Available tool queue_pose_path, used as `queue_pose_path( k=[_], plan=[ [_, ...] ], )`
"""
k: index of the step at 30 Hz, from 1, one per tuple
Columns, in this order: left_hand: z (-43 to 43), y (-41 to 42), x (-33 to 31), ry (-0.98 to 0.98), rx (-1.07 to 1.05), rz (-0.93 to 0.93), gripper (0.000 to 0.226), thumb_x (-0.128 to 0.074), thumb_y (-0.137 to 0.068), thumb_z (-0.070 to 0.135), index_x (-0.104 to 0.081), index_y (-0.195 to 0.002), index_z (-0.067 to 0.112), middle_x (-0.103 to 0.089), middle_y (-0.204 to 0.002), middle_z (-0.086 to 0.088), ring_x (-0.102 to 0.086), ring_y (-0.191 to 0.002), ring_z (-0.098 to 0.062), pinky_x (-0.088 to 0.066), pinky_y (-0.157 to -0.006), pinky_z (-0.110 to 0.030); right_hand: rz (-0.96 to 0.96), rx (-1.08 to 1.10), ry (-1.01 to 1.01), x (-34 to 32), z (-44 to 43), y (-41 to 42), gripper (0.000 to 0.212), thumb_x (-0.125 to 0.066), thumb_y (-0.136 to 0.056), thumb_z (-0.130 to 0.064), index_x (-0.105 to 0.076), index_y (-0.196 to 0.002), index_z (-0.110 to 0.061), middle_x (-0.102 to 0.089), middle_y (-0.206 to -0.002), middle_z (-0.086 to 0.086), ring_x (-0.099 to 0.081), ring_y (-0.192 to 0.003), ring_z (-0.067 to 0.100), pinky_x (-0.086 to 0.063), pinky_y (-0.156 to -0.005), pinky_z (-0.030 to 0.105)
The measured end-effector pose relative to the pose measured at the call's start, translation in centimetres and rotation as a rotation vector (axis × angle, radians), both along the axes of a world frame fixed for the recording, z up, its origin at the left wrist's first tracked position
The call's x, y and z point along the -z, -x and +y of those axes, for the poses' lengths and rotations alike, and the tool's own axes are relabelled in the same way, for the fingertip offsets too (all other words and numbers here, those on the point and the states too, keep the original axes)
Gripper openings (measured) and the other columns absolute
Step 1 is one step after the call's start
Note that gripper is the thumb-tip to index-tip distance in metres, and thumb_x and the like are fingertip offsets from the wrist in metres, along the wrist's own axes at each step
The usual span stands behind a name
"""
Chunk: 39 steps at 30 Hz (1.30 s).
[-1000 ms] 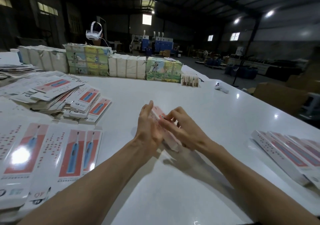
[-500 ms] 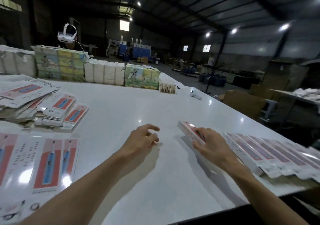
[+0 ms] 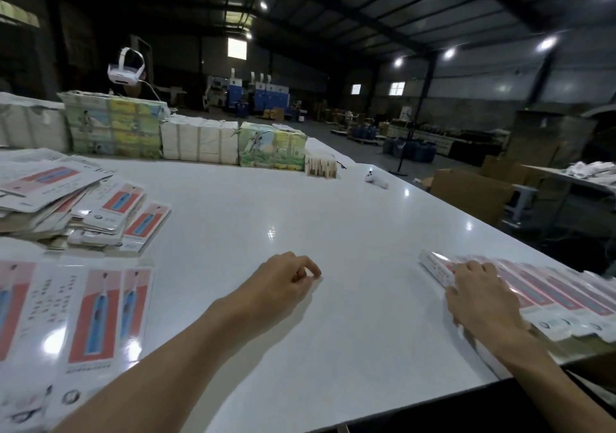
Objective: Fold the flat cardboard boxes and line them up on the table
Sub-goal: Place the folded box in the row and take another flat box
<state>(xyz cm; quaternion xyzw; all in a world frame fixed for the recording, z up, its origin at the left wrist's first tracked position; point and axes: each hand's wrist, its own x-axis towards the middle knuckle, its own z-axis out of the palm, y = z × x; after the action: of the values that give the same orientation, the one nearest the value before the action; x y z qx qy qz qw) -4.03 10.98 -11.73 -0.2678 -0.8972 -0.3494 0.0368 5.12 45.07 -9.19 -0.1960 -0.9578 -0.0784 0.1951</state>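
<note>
- Right hand (image 3: pixel 480 296) presses the folded box (image 3: pixel 433 264), fingers straight and slightly spread; the box ends the row (image 3: pixel 566 296) at the right edge of the tabletop (image 3: pixel 300 206).
- Left hand (image 3: pixel 283 282) rests mid-table, fingers loosely curled, empty.

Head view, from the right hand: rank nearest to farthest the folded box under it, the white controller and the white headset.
1. folded box: directly under the right hand, touching it.
2. white controller: farther back, slightly to the left.
3. white headset: farthest, back left.

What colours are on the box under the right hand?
The box is white with a pinkish-red panel; the head view shows it best.
</note>
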Motion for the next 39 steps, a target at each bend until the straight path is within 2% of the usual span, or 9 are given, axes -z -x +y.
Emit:
queue_pose_path(
  k=[6, 10, 15, 20, 24, 28, 33, 36, 39],
  plan=[
    [-0.1, -1.3, -0.9, 0.025, -0.026, -0.033, 0.029, -0.046, -0.099, 0.029, -0.068, -0.112, 0.041, -0.059, -0.093, 0.021, -0.061, -0.086, 0.002, -0.053, -0.076, -0.023, 0.143, -0.396, 0.156, -2.3, -7.9, 4.8, 0.039, -0.064, -0.102, -0.034, -0.064, -0.136, -0.016, -0.068, -0.131, 0.003, -0.066, -0.114, 0.021, -0.059, -0.096, 0.043],
    [-0.3, -1.6, -3.6, 0.164, -0.035, -0.042, 0.024, -0.055, -0.103, 0.022, -0.075, -0.114, 0.029, -0.073, -0.101, 0.011, -0.068, -0.093, -0.012, -0.052, -0.087, -0.029, 0.136, -0.593, 0.335, -2.9, -15.4, 8.7, 0.027, -0.060, -0.104, -0.034, -0.068, -0.126, -0.019, -0.076, -0.105, 0.000, -0.069, -0.084, 0.016, -0.062, -0.083, 0.040],
    [-3.2, -2.6, -7.1, 0.462, -0.371, 0.063, 0.020, -0.054, -0.102, 0.024, -0.070, -0.098, 0.012, -0.073, -0.108, -0.011, -0.069, -0.091, -0.030, -0.055, -0.078, -0.036, 0.051, -0.652, 0.377, -0.7, -19.7, 10.8, 0.018, -0.050, -0.103, -0.029, -0.064, -0.110, -0.021, -0.074, -0.091, 0.001, -0.068, -0.082, 0.026, -0.055, -0.075, 0.037],
    [-10.0, -6.0, -9.5, 0.764, -0.839, 0.068, 0.044, -0.063, -0.098, 0.057, -0.067, -0.121, 0.019, -0.071, -0.119, -0.004, -0.067, -0.112, -0.026, -0.039, -0.076, -0.032, 0.022, -0.684, 0.505, 1.2, -19.8, 11.6, 0.017, -0.051, -0.100, -0.025, -0.067, -0.106, -0.026, -0.072, -0.090, -0.005, -0.066, -0.085, 0.024, -0.054, -0.079, 0.038],
    [-14.5, -9.2, -10.3, 0.903, -1.030, -0.119, 0.067, -0.069, -0.081, 0.078, -0.068, -0.115, 0.020, -0.069, -0.103, 0.001, -0.066, -0.094, -0.020, -0.044, -0.073, -0.033, 0.040, -0.710, 0.602, 1.5, -19.3, 12.2, 0.016, -0.054, -0.099, -0.025, -0.070, -0.100, -0.029, -0.069, -0.088, -0.010, -0.065, -0.082, 0.019, -0.054, -0.078, 0.037],
    [-16.6, -10.2, -10.1, 0.962, -1.035, -0.276, 0.074, -0.074, -0.069, 0.083, -0.066, -0.111, 0.023, -0.068, -0.092, 0.005, -0.068, -0.087, -0.015, -0.050, -0.075, -0.033, 0.023, -0.735, 0.641, 1.5, -19.0, 12.7, 0.016, -0.056, -0.100, -0.023, -0.071, -0.100, -0.029, -0.069, -0.092, -0.011, -0.066, -0.086, 0.019, -0.052, -0.078, 0.036],
    [-18.9, -9.0, -10.1, 0.841, -1.003, -0.380, 0.078, -0.081, -0.060, 0.082, -0.064, -0.108, 0.024, -0.071, -0.092, 0.007, -0.068, -0.086, -0.014, -0.052, -0.081, -0.033, 0.018, -0.754, 0.702, 1.7, -18.7, 12.7, 0.020, -0.057, -0.098, -0.020, -0.070, -0.094, -0.035, -0.068, -0.085, -0.017, -0.066, -0.079, 0.010, -0.046, -0.068, 0.031],
    [-20.6, -7.7, -10.3, 0.592, -0.862, -0.478, 0.053, -0.089, -0.071, 0.061, -0.069, -0.104, 0.024, -0.079, -0.087, 0.007, -0.077, -0.080, -0.013, -0.062, -0.085, -0.037, 0.022, -0.761, 0.732, 1.6, -18.6, 12.6, 0.021, -0.057, -0.097, -0.019, -0.071, -0.093, -0.035, -0.068, -0.083, -0.017, -0.065, -0.080, 0.009, -0.049, -0.072, 0.032],
    [-20.6, -6.9, -11.0, 0.348, -0.749, -0.473, 0.030, -0.080, -0.091, 0.041, -0.068, -0.107, 0.018, -0.080, -0.079, 0.005, -0.079, -0.071, -0.015, -0.064, -0.061, -0.029, 0.010, -0.771, 0.747, 1.5, -18.7, 12.6, 0.020, -0.057, -0.097, -0.020, -0.072, -0.094, -0.034, -0.069, -0.082, -0.015, -0.067, -0.079, 0.012, -0.053, -0.076, 0.035]
  ],
)
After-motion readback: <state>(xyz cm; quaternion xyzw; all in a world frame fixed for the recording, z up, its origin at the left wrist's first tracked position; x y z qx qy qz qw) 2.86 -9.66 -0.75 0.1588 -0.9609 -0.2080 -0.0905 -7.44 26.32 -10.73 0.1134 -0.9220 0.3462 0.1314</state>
